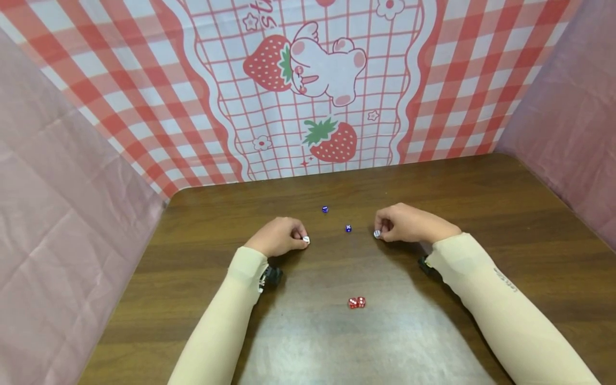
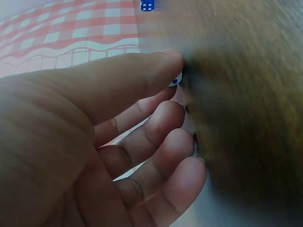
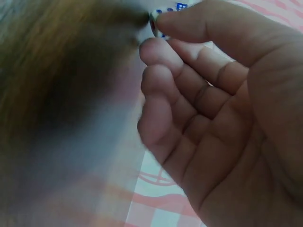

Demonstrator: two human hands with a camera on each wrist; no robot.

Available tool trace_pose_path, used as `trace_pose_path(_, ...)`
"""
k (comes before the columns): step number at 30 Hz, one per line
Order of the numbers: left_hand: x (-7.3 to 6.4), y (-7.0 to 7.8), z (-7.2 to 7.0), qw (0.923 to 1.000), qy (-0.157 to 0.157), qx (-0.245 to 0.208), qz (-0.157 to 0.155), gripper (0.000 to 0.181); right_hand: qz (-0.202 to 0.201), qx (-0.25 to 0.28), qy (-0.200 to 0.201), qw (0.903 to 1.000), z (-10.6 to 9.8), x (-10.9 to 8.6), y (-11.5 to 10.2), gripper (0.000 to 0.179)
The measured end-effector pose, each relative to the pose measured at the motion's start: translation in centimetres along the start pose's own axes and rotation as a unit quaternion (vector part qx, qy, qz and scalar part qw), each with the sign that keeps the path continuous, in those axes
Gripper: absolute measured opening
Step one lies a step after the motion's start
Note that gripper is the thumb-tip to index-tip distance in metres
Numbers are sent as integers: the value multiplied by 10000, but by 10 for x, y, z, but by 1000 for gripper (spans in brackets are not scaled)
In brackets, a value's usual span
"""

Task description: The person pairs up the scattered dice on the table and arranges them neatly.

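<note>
My left hand point(image 1: 279, 236) pinches a white die point(image 1: 306, 240) between thumb and index finger, low over the wooden table point(image 1: 216, 331). In the left wrist view the thumb covers most of that die point(image 2: 175, 81), leaving a corner with a blue pip. Across from it, my right hand point(image 1: 409, 223) pinches another white die point(image 1: 377, 233) by its fingertips; the right wrist view shows blue pips on this die point(image 3: 157, 23). Two blue dice lie between the hands: one point(image 1: 348, 228) at about their level, the other point(image 1: 325, 209) farther back.
Two red dice point(image 1: 357, 302) sit side by side nearer the front. A red-and-white checked cloth point(image 1: 139, 91) with strawberries hangs along the table's back edge. Pink cloth point(image 1: 53, 214) hangs at both sides. A dark wrist camera point(image 1: 272, 276) is strapped under the left sleeve.
</note>
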State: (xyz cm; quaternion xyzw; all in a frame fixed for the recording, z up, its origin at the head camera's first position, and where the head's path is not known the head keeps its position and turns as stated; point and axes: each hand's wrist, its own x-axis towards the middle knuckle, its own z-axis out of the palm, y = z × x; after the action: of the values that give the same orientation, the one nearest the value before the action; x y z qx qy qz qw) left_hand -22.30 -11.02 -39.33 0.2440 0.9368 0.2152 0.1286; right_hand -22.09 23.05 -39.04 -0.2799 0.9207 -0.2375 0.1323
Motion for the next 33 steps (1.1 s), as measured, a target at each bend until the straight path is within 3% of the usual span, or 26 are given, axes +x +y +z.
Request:
trace_pose_path(11,1,0,4,9999,-66,-78,-133,9,29,36,-296,9995,-3,-3,-3,9)
trace_pose_path(33,0,5,5,9999,-103,-84,-76,11,-25,2,-519,9987,-2,-4,-4,9)
